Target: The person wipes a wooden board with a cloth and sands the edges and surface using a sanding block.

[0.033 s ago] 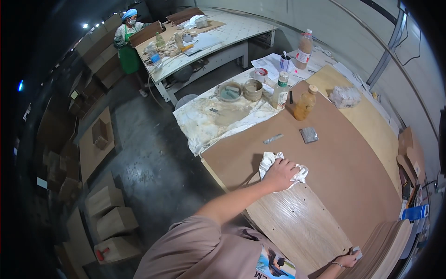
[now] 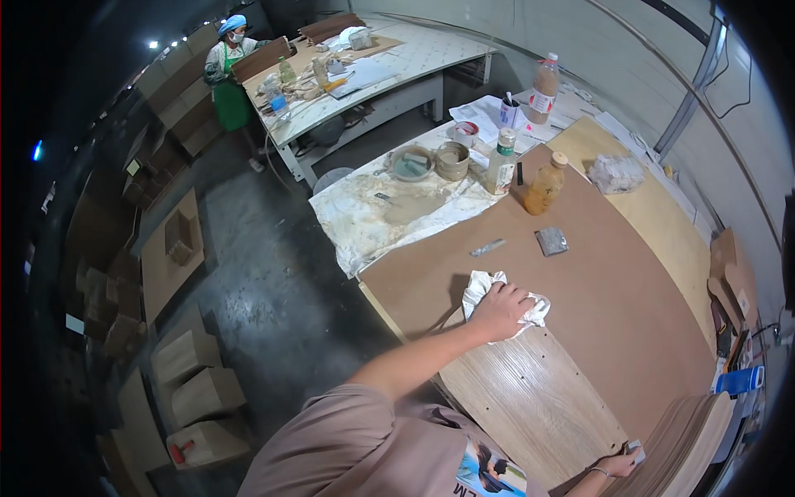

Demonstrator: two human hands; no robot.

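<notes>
My left hand [image 2: 502, 313] is closed on a crumpled white cloth [image 2: 478, 289], pressing it on the far end of a wood-grain board [image 2: 530, 385]. Several small dark holes run along the board's edges. At the board's near right corner, my right hand [image 2: 617, 465] grips a small grey block [image 2: 635, 451], partly hidden by the fingers. Beyond the cloth, a dark grey square pad [image 2: 551, 241] and a flat metal scraper blade [image 2: 487, 248] lie on the brown tabletop [image 2: 629, 290].
A stack of curved boards [image 2: 691, 431] stands right of my right hand. Farther off are an amber bottle [image 2: 545, 186], a clear bottle [image 2: 501, 163], a bowl [image 2: 411, 163] and a cup [image 2: 452, 161]. A person [image 2: 232, 74] in a green apron works at another table [image 2: 414, 66].
</notes>
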